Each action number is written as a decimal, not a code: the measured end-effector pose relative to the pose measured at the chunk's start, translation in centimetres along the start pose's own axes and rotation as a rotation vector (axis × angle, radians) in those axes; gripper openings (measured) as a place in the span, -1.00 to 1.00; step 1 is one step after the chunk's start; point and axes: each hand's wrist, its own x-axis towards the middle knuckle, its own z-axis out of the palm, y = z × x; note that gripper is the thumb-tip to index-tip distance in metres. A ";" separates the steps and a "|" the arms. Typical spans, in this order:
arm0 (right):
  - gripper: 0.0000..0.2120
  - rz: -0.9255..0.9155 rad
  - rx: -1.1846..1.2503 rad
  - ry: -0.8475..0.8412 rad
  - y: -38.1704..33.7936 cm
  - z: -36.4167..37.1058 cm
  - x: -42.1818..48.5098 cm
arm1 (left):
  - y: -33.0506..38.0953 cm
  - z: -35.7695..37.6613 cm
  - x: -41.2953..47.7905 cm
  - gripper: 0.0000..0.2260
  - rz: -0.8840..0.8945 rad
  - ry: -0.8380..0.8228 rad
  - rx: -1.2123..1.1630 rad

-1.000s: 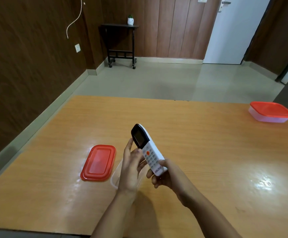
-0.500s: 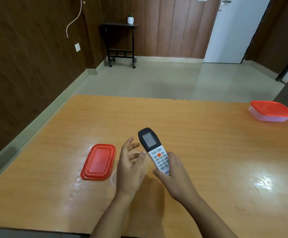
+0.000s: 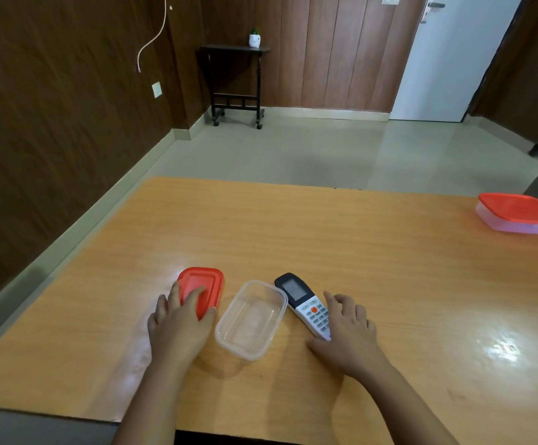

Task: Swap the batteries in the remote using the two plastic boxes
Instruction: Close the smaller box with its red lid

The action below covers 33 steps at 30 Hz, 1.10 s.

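The white remote [image 3: 297, 294] with a dark screen lies face up on the wooden table [image 3: 325, 236]. My right hand [image 3: 348, 335] rests beside and over its lower end, fingers spread, not gripping it. Left of the remote stands an open clear plastic box [image 3: 281, 295]; it looks empty. Its red lid [image 3: 206, 281] lies flat to the left of the box. My left hand [image 3: 177, 329] is on the lid's near end, with fingers on top and the thumb at its near edge. A second clear box with a red lid on it [image 3: 518, 213] stands at the table's far right edge.
The table's near edge runs just below my forearms. Beyond the table are a tiled floor, a small dark side table [image 3: 235, 78] with a white pot, a dark wood wall on the left and a white door [image 3: 447, 56].
My right hand has lowered the remote onto the table beside the clear box and opened. My left hand has moved left, off the box, onto the red lid.
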 end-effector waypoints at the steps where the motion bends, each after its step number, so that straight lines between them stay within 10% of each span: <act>1: -0.19 -0.015 0.008 0.010 -0.1 -0.2 0.0 | -0.1 -0.1 -0.1 -0.55 -0.004 0.008 0.008; 10: -0.29 -0.184 0.131 0.198 -1.1 -0.3 -0.1 | 0.7 -1.7 -0.7 -0.48 -0.073 0.196 -0.074; 18: -0.46 -0.346 0.299 0.389 -2.2 -0.4 -0.1 | 3.5 -3.4 -1.6 -0.74 -0.192 -0.014 -1.376; 33: -0.65 -0.088 0.817 0.200 -4.7 1.5 1.2 | 4.1 -0.7 -2.3 -0.80 0.088 0.109 -0.785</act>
